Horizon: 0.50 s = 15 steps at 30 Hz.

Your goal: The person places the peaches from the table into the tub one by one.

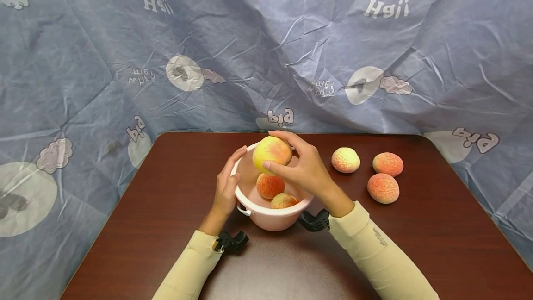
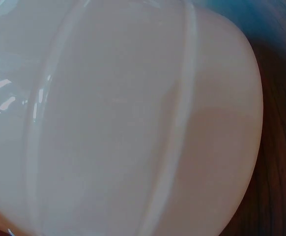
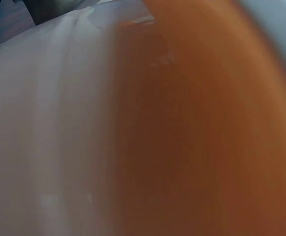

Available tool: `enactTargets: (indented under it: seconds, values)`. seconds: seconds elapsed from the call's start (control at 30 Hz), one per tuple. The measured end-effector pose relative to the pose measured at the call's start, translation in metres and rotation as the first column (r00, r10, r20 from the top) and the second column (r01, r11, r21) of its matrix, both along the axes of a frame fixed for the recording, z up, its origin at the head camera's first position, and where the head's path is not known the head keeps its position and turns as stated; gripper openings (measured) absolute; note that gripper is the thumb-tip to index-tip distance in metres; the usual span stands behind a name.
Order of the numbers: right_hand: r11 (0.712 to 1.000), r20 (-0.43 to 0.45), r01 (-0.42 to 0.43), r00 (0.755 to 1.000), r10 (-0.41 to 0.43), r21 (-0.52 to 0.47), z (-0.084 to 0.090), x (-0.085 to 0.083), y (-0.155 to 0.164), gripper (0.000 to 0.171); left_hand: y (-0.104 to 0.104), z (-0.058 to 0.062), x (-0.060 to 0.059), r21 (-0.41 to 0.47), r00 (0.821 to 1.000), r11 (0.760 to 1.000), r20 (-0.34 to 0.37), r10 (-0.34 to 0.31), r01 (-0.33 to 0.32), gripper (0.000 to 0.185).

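In the head view a pale pink basin (image 1: 272, 220) with a white rim stands on the table. My right hand (image 1: 306, 165) grips a yellow-and-pink peach (image 1: 272, 152) above the basin, thumb on the near side and fingers around the far side. My left hand (image 1: 226, 186) rests against the basin's left rim, its index finger fairly straight and its thumb touching the rim. Inside the basin lie a red-orange peach (image 1: 270, 186) and a yellowish peach (image 1: 284, 201). The basin's ribbed wall (image 2: 113, 118) fills most of the left wrist view. The right wrist view is mostly a blurred close-up of the basin wall (image 3: 49, 137).
Right of the basin on the dark wooden table (image 1: 137, 226) lie a pale peach (image 1: 345, 160) and two redder ones, one red peach (image 1: 388, 164) just behind another red peach (image 1: 383, 188). A printed blue-grey cloth (image 1: 258, 59) hangs behind the table.
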State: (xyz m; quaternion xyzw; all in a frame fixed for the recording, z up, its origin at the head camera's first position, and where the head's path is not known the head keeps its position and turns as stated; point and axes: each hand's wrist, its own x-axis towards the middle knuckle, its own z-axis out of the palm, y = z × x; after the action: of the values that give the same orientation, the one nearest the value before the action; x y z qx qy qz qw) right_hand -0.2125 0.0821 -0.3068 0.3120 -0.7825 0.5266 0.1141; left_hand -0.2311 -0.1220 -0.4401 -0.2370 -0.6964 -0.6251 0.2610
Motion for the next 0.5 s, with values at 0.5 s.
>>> enactTargets:
  seconds: [0.5]
  values:
    - [1.000,0.046,-0.022,0.999,0.021,0.022,-0.009,-0.005,-0.002,0.055,0.005,0.028,0.018,-0.004,0.999,1.000,0.033,0.004,-0.003,0.056]
